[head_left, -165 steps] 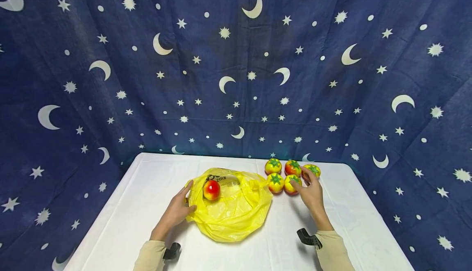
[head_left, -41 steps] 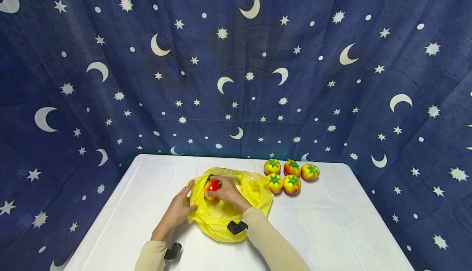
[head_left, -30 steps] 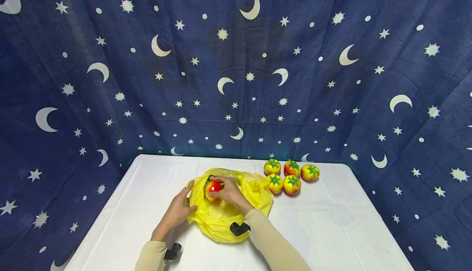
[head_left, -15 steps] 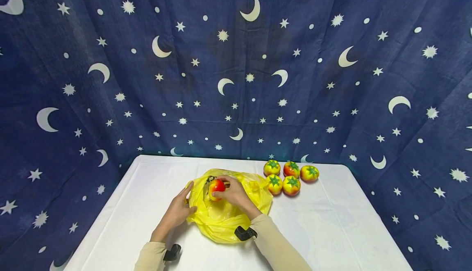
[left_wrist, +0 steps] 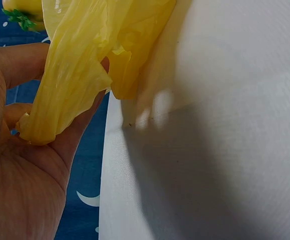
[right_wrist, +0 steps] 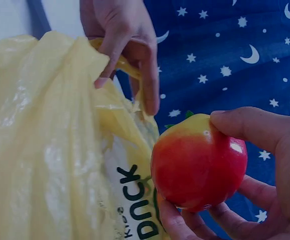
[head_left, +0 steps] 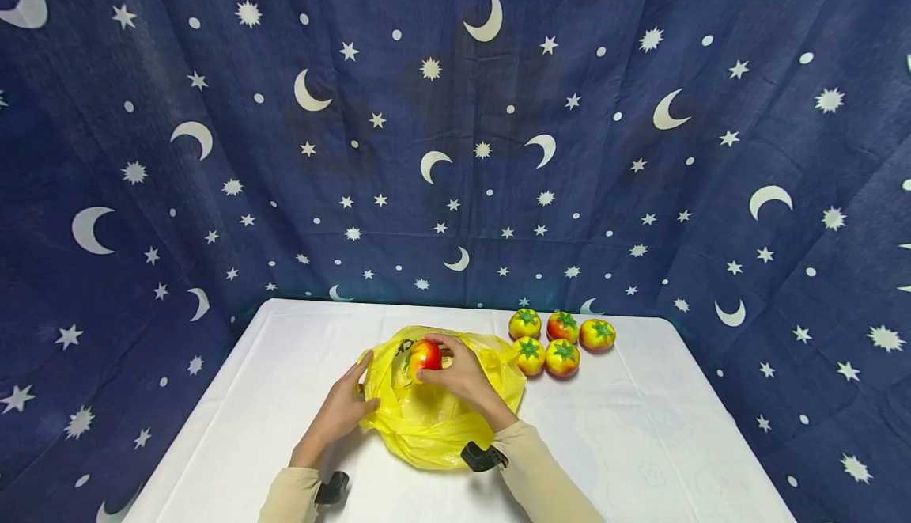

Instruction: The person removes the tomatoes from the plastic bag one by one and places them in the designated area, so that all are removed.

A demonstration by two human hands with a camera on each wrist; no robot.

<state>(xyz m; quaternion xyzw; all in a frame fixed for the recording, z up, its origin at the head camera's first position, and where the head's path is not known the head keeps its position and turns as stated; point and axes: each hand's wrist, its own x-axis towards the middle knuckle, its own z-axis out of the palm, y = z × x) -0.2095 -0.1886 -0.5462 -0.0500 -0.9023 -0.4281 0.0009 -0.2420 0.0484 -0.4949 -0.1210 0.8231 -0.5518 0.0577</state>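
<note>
A yellow plastic bag (head_left: 455,428) lies with its mouth spread wide in the head view, dark print on its inner back wall. My left hand (head_left: 345,404) grips the bag's left edge, and gathered plastic runs between thumb and fingers in the left wrist view. Over the bag's mouth, my right hand (head_left: 463,369) holds a red-and-yellow toy tomato (head_left: 425,356) between thumb and fingers. In the right wrist view the toy tomato (right_wrist: 200,162) is tilted, its green leaves facing away from the right palm, with the printed bag side (right_wrist: 134,200) close behind.
Several more toy tomatoes (head_left: 562,358), green leaves up, stand grouped at the back right beside the bag. White cloth (head_left: 640,428) covers the table, whose back edge meets a dark blue curtain (head_left: 455,151) with moons and stars.
My right hand came from the tomato group into the bag's mouth and took hold of the tomato there. It has since shifted right and tilted it, showing green leaves. The left hand stays.
</note>
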